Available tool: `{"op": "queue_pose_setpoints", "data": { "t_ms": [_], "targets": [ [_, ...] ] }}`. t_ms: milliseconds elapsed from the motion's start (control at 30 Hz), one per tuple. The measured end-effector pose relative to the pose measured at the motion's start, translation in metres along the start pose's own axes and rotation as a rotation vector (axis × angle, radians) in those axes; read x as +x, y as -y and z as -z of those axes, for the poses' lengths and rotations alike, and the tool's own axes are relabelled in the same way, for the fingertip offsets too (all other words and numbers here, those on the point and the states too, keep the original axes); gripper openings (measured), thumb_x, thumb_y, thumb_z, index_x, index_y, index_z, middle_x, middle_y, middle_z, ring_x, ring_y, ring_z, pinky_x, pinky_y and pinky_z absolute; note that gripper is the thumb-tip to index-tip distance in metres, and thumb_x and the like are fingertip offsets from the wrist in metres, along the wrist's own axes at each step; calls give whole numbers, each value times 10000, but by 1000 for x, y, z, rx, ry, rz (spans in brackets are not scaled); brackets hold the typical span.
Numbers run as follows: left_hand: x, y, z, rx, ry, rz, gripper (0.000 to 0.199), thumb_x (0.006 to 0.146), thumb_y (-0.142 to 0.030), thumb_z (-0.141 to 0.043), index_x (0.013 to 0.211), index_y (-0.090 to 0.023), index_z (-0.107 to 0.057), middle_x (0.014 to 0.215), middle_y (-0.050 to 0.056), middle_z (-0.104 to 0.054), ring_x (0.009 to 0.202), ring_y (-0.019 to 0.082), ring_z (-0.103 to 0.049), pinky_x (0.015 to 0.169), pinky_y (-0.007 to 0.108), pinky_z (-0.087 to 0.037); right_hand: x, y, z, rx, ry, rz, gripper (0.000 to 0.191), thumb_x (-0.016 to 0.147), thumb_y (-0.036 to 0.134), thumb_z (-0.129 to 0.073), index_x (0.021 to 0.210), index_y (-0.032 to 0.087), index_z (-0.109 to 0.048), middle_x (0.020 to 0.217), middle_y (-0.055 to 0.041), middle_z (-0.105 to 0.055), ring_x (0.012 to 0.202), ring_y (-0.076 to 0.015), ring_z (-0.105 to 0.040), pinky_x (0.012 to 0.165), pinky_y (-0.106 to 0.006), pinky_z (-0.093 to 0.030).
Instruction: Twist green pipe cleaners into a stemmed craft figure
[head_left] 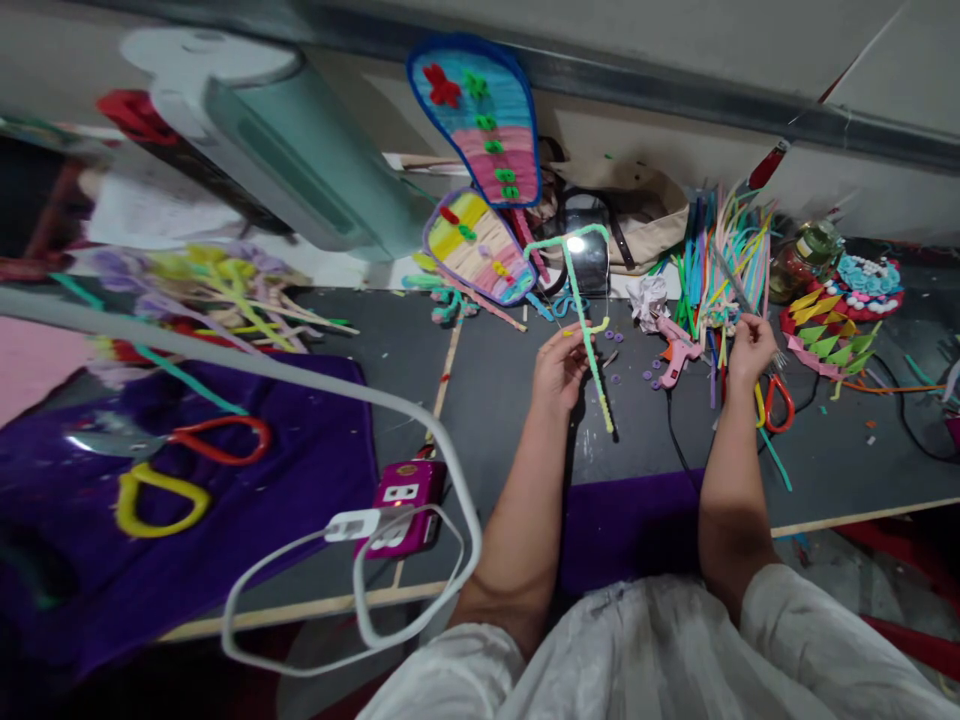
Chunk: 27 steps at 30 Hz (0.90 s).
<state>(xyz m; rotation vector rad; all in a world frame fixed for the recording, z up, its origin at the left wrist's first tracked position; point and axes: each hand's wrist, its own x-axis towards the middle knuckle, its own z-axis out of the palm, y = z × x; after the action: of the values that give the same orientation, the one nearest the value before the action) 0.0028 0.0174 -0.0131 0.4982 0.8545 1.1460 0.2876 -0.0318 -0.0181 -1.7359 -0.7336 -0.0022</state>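
My left hand point(562, 368) is closed around a light green pipe-cleaner frame point(576, 290), holding it above the grey table. This frame has a long stem, a wide crossbar at the top and a short curled yellow-green piece near my fingers. Off to the right, my right hand point(752, 348) has its fingers pinched beside a bundle of coloured pipe cleaners point(739, 250). A thin grey strip point(731, 280) runs up from those fingertips; its kind is unclear. Between my hands lie a pink glue gun point(677, 352) and several small purple rings point(616, 379).
Red-handled scissors point(780, 403) lie by my right forearm. On the left are larger scissors point(217, 438) on purple cloth point(315, 400), a magenta power strip point(409, 490) and a looping white cable point(420, 410). Finished pipe-cleaner panels point(487, 130) and a beige bag point(660, 225) stand behind.
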Motion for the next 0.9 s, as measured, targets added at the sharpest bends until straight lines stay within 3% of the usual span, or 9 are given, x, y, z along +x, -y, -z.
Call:
{"op": "queue_pose_setpoints", "data": {
  "t_ms": [167,400,733,900],
  "targets": [
    [1,1,1,-4,-2,-4,301,595,-258,-813,876,-171,-751,707,8,-705,562,94,-587,550,214,-497,-11,12,-5,-120,114,86,242,840,310,-519,937,163,-685,947,-75,-697,814,-182,-601,794,-296,-465],
    [1,3,1,9,15,-4,292,625,-268,-804,891,-168,-739,717,12,-704,574,95,-600,540,208,-488,-8,9,-14,-338,68,51,213,854,315,-539,950,177,-671,913,-73,-682,889,-209,-605,879,-324,-448],
    [0,3,-1,19,15,-9,306,611,-269,-810,889,-163,-740,711,12,-698,567,89,-586,531,201,-485,-8,15,-19,-362,26,-55,119,799,221,-500,733,200,-597,675,7,-570,678,-167,-522,721,-274,-412],
    [0,3,0,21,17,-13,306,614,-282,-814,886,-166,-735,706,8,-693,566,91,-591,545,209,-489,-14,26,-19,-444,92,-68,86,782,247,-534,720,214,-583,666,16,-566,659,-168,-505,692,-271,-394]
  ]
}}
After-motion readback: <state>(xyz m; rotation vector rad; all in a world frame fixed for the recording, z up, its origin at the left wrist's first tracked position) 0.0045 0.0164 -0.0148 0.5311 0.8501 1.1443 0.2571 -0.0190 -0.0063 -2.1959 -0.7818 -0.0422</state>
